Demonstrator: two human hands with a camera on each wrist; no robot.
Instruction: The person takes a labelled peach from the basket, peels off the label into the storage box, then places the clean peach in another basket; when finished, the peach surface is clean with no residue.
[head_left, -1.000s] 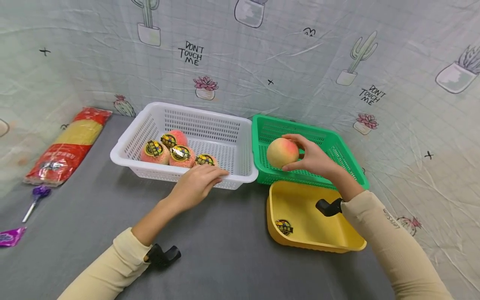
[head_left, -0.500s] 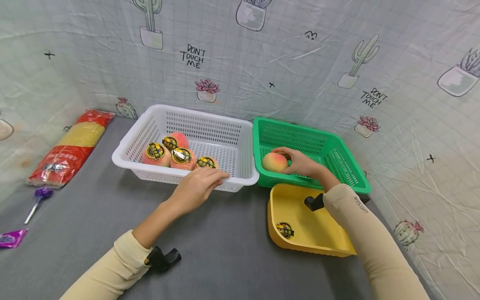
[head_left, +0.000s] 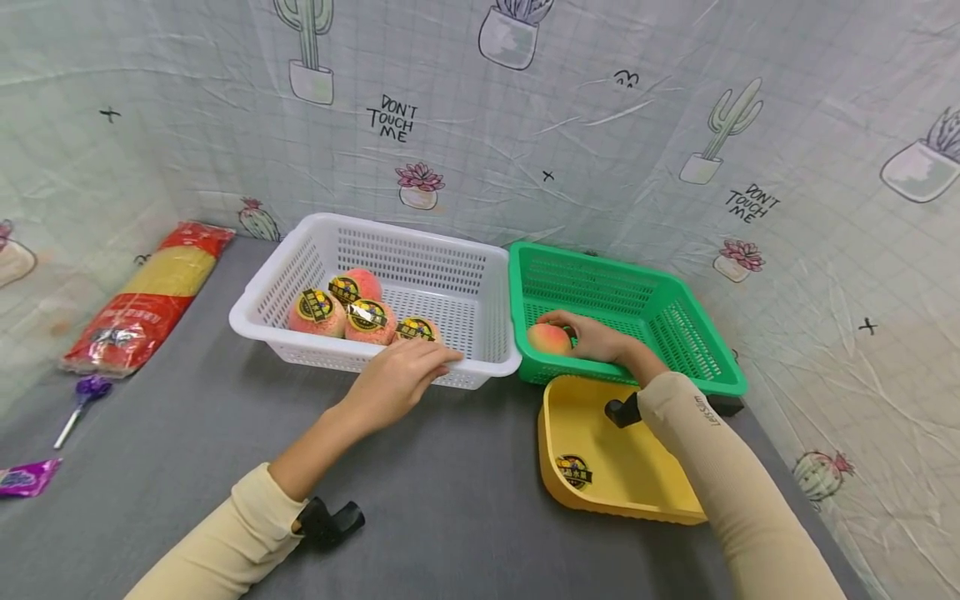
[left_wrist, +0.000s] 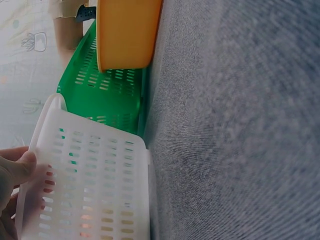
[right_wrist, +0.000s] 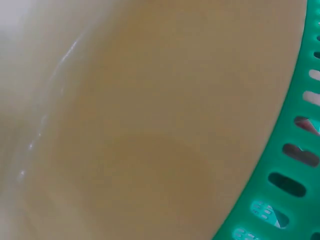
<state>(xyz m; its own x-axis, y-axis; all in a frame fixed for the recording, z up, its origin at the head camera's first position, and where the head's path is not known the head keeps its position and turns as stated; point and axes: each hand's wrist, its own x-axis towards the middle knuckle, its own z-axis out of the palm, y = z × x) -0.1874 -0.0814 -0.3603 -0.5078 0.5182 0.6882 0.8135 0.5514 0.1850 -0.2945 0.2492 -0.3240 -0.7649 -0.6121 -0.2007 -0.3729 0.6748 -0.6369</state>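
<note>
Purple packet (head_left: 28, 478): flat near the gray table's (head_left: 442, 517) left edge.
Yellow bin (head_left: 600, 450): toward the table's right edge, a round sticker (head_left: 573, 472) inside.
Lollipop (head_left: 93, 387): just beyond the packet.
Left hand (head_left: 401, 375): gripping the white basket's (head_left: 420, 254) near rim, thumb outside, fingers over the edge.
Right hand (head_left: 600, 337): reaching into the green basket (head_left: 682, 333), fingers curled around a peach (head_left: 549, 339).
That peach: at the green basket's near left corner; whether it touches the bottom is hidden.
Four stickered peaches (head_left: 367, 321): in the white basket's left half.
Red-and-yellow bag (head_left: 150, 296): by the table's far left corner.
Backdrop: curtain (head_left: 487, 125) printed with potted cacti.
</note>
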